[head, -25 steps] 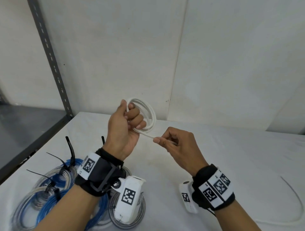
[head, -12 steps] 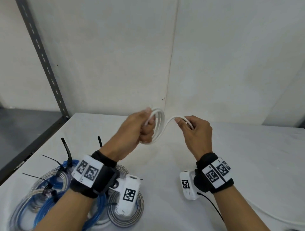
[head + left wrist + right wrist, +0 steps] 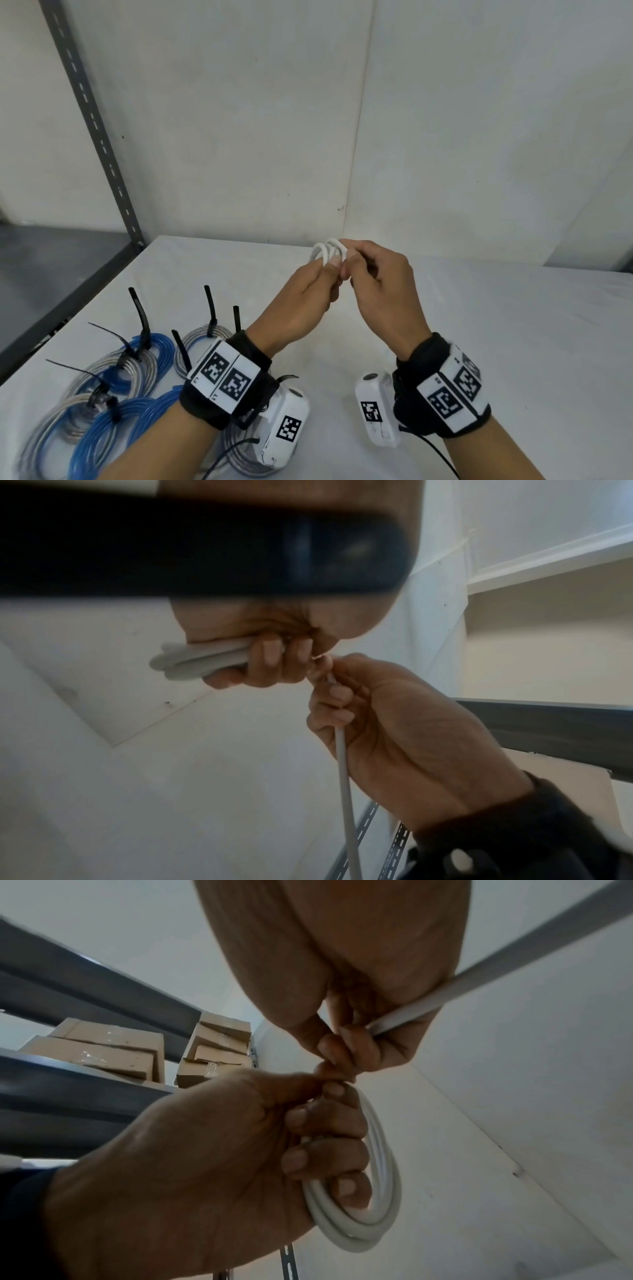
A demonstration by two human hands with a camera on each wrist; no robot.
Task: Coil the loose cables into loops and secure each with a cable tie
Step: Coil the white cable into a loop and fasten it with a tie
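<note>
Above the white bench, both hands are meeting in mid-air around a white cable. On the bench's near left corner, a cluster of blue and clear coiled cables is lying already cinched, with black cable ties sticking up from them. The left hand is gripping the white cable's finished loops, fingers curled through the coil, as the right wrist view shows plainly. The right hand is pinching the cable's free run between thumb and fingers, just beside the left hand's knuckles; that loose length is trailing downward out of the right hand.
</note>
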